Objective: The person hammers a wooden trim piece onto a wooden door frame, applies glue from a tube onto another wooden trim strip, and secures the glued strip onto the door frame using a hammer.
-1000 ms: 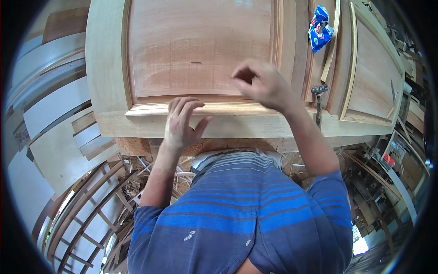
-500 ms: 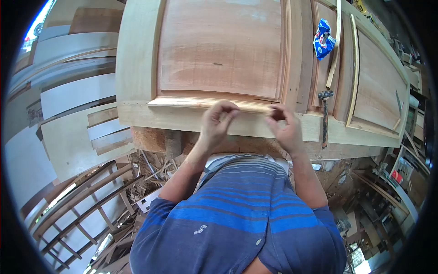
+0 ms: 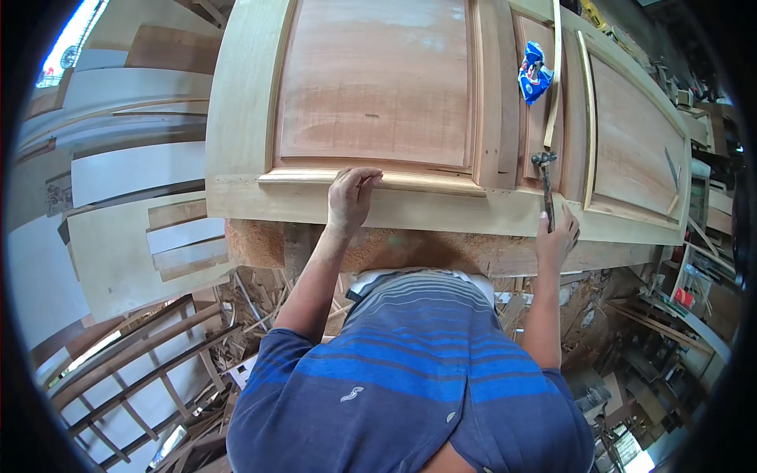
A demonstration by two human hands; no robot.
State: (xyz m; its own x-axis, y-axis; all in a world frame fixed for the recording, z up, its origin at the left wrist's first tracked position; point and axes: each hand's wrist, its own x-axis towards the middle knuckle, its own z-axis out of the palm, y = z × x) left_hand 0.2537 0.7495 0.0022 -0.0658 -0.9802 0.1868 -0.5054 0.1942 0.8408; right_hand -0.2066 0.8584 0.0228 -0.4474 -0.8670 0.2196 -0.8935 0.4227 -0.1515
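Note:
Near the front edge of a wooden panelled door [image 3: 276, 197] lies a light moulding strip [image 3: 430, 183]. My left hand [image 3: 351, 199] is over that strip, its fingers pinched together; whatever they hold is too small to make out. On the right, my right hand [image 3: 558, 235] is at the handle of a hammer [image 3: 546, 177], with thumb and fingers on either side of it and apart. The hammer's head rests on the door frame, and its handle points toward me.
A blue packet [image 3: 535, 75] lies on the door beside a long thin strip [image 3: 555, 87]. Boards [image 3: 142, 173] are stacked at the left. Below the door are wood scraps, and a slatted frame [image 3: 142, 378] stands at lower left.
My right hand has moved right and down from the moulding to the hammer handle. My left hand has shifted slightly left and stays over the moulding. The view has shifted a little.

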